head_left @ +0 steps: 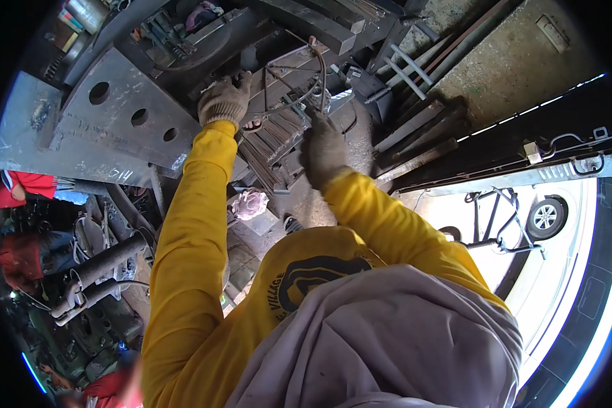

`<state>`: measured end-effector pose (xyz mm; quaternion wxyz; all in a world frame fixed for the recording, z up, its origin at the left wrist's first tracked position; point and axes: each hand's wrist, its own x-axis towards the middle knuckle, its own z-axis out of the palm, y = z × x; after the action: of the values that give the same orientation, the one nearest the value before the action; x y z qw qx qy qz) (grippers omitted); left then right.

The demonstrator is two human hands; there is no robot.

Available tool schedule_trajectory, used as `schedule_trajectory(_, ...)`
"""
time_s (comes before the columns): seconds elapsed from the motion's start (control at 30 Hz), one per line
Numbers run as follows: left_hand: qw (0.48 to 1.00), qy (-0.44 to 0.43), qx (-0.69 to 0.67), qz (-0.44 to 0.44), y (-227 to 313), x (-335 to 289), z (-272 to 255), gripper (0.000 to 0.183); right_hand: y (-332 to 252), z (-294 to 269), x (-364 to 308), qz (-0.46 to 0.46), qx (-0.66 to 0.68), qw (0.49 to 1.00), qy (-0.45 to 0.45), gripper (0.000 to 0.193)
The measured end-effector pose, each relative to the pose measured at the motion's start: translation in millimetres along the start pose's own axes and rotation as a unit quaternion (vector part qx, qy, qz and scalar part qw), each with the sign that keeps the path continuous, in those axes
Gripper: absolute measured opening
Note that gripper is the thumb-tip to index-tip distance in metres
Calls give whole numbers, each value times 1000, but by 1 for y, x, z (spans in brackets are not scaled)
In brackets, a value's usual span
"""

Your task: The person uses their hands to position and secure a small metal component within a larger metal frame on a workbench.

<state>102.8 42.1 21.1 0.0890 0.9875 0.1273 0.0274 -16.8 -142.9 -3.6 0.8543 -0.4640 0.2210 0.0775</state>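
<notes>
A round frame of thin metal rod [283, 108], with straight rods across it, stands in front of me at the bench. My left hand [223, 102], in a knit work glove, is at the frame's left side with its fingers curled; they partly hide what they grip. At the frame's lower right, my right hand [324, 147], in a darker glove, is closed where a rod of the frame runs into its fingers. Beneath the frame lies a bundle of metal bars [276, 136]. A dark steel beam [306, 24] lies just beyond.
A steel plate with round holes [119, 115] lies to the left. Bars and a ladder-like metal piece [409, 73] are at the right. A thick pipe [109, 260] and people in red are at the lower left. A pale vehicle [557, 272] stands outside at the right.
</notes>
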Motion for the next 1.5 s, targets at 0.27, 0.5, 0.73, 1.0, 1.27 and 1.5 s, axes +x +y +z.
schedule_trajectory(0.27,999,-13,35,4,-2,-2,-9,70,-65,-43,13,96,-108,984,-101,14)
schedule_trajectory(0.5,999,-47,5,1,1,-6,-10,71,-72,-44,9,89,-145,982,-85,18)
schedule_trajectory(0.73,1000,-27,-16,1,-5,1,1,73,-74,-45,9,85,-127,982,-108,18)
schedule_trajectory(1.0,999,-21,-24,-10,4,-7,-5,75,0,8,26,39,77,996,28,35)
schedule_trajectory(1.27,999,-4,-31,13,-7,-4,2,78,-11,15,17,16,-21,999,-37,33)
schedule_trajectory(1.5,998,-52,-23,-14,0,-2,-9,79,-58,-27,51,63,-169,980,-78,27)
